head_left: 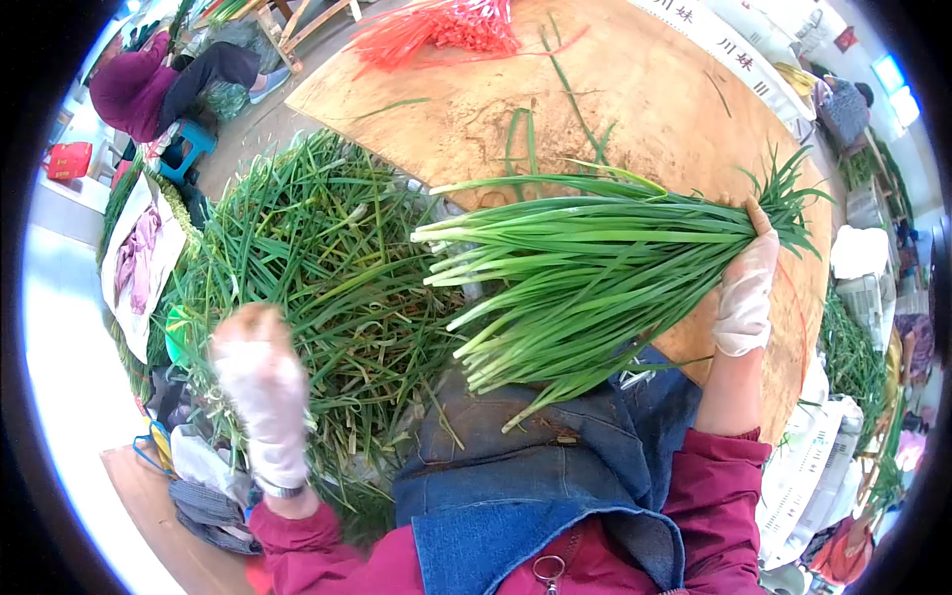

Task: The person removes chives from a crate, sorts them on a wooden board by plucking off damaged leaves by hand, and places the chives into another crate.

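A fanned bunch of green leafy stalks (595, 258) lies across the wooden table's edge and my lap, pale ends to the left. My right hand (749, 278), in a whitish glove, is wrapped round its leafy end. My left hand (256, 357), gloved too and smeared by motion, is over the left side of a large heap of loose green leaves (327, 238); its fingers cannot be made out. The two hands are far apart.
Red plastic strips (446, 35) lie at the far side of the wooden table (654, 99), with stray leaves nearer. A person (149, 89) sits at the upper left by a blue stool (188, 149). Another person (848, 109) is at the upper right. White printed bags (813, 466) lie at right.
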{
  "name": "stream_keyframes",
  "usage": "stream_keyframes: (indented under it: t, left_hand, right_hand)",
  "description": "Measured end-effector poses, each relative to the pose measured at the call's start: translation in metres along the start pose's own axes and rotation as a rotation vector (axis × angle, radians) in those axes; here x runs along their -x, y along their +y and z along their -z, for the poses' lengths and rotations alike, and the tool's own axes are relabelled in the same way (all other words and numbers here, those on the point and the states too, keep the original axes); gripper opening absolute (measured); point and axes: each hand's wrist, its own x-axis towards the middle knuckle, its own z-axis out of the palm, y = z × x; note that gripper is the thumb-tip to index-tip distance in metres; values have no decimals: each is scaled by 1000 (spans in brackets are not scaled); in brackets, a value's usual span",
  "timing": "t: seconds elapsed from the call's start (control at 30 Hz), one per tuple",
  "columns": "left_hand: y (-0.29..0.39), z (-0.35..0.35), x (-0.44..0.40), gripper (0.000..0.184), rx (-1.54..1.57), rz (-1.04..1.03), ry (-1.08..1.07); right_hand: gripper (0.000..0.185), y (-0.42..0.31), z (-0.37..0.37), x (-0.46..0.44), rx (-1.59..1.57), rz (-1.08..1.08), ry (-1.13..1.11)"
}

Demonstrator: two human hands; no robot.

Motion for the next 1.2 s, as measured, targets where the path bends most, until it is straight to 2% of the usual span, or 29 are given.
stream_keyframes:
  t: [0.07, 0.13, 0.2, 0.27, 0.3, 0.4, 0.47, 0.5, 0.57, 0.6, 0.67, 0.73, 0.77, 0.8, 0.87, 0.97, 1.2]
  left_hand:
    - [51, -11, -7, 21, 299, -161, -136]
    - [98, -26, -22, 24, 332, -336, -91]
    - [130, -53, -32, 27, 336, -356, -37]
    - [141, -75, -37, 23, 319, -301, -190]
    - [139, -82, -42, 21, 256, -374, -213]
    - [113, -68, -30, 15, 445, -388, -422]
    - [78, -65, -13, 9, 418, -384, -176]
    - [55, -71, -3, 12, 397, -331, -123]
    - [8, -67, 13, 10, 161, -104, -58]
    - [-5, -63, 18, 17, 207, -12, 24]
    - [8, -33, 11, 19, 123, 22, -145]
    - [47, -25, -7, 12, 268, -161, 11]
    - [65, -29, -15, 11, 346, -184, 23]
    - [80, -33, -23, 14, 426, -209, 34]
    - [97, -45, -39, 22, 364, -265, -7]
    - [104, -80, -52, 39, 399, -216, 51]
    - [109, -94, -63, 53, 451, -219, 36]
  right_hand:
    - [17, 1, -1, -2, -7, 24, 42]
    - [17, 2, -3, 3, 33, 44, -1]
    - [17, 1, 0, 3, 43, 30, -44]
    - [17, 0, 4, -3, 30, 38, -44]
    - [17, 1, 1, -2, 9, 38, -6]
    - [17, 5, -3, 4, 57, 40, 60]
    - [18, 9, -3, 4, 92, 29, 17]
    - [19, 12, -25, 26, 154, 72, 107]
    - [18, 11, -17, 14, 120, 45, 75]
    - [18, 11, -15, 10, 104, 33, 55]
    - [17, 12, -20, 15, 110, 14, 82]
    - [16, 11, -18, 8, 132, -6, 91]
    - [17, 11, -20, 7, 150, 5, 135]
    - [17, 11, -23, 13, 183, 18, 129]
    - [18, 12, -31, 27, 248, 45, 122]
    - [22, 12, -22, 17, 253, 44, 80]
    - [22, 8, -12, 4, 260, 1, 2]
